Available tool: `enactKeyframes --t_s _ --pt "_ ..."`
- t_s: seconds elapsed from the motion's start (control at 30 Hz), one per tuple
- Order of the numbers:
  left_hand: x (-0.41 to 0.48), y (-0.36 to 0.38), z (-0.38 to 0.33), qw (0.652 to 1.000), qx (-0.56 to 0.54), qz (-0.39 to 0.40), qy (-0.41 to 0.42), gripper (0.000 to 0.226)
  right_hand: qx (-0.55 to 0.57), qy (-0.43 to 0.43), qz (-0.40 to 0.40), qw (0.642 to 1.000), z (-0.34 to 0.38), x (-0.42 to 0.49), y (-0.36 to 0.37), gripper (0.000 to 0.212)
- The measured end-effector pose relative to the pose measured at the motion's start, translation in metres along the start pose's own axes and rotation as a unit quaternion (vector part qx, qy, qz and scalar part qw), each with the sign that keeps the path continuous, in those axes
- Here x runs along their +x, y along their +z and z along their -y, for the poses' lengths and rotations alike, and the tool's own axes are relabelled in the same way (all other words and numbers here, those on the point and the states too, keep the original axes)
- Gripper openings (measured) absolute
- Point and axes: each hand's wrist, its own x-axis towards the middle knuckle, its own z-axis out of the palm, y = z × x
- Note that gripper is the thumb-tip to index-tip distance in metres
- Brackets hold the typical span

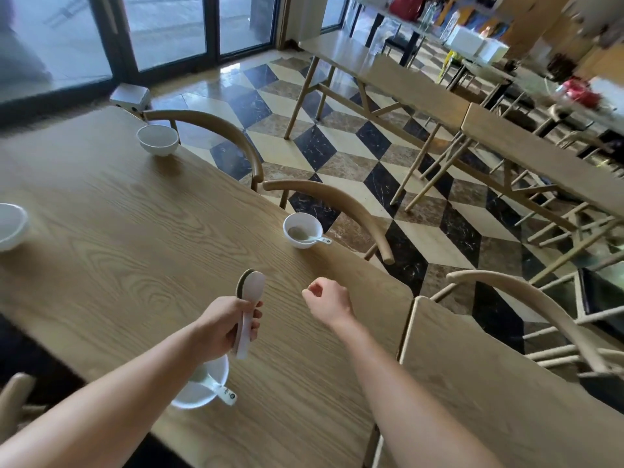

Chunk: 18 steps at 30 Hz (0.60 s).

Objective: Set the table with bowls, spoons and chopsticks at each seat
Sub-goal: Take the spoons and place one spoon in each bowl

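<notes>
Dining hall: rows of long wooden tables [141, 211], matching curved-back chairs [344, 204], checkered marble floor [337, 143].

Nothing readable is showing. Dark marks on the lower spoon [221, 389] and right-side spoon [320, 239] are rendering as blur.
</notes>
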Motion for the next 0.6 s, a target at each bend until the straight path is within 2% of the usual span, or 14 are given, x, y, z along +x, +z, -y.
enactKeyframes --t_s 0.1,0.2,0.37,0.53,0.6 --pt "-0.037 -0.006 0.015 0.999 -0.014 0.044 0.02 0.014 0.097 0.009 0.032 0.995 0.011 -0.05 0.018 0.014" --pt "-0.068 -0.022 0.03 0.998 0.004 0.055 0.024 0.012 0.167 0.009 0.067 0.984 0.026 -0.102 0.032 0.016" --pt "-0.115 -0.071 0.04 0.995 0.032 0.087 0.022 0.019 0.204 -0.001 0.135 0.97 0.062 -0.179 0.066 0.011" --pt "-0.157 -0.152 0.045 0.992 0.048 0.116 0.024 0.025 0.214 -0.009 0.112 0.97 0.11 -0.239 0.137 0.018" --pt "-0.173 -0.188 0.048 0.991 0.06 0.116 0.027 0.023 0.217 -0.005 0.098 0.971 0.131 -0.263 0.166 0.011"
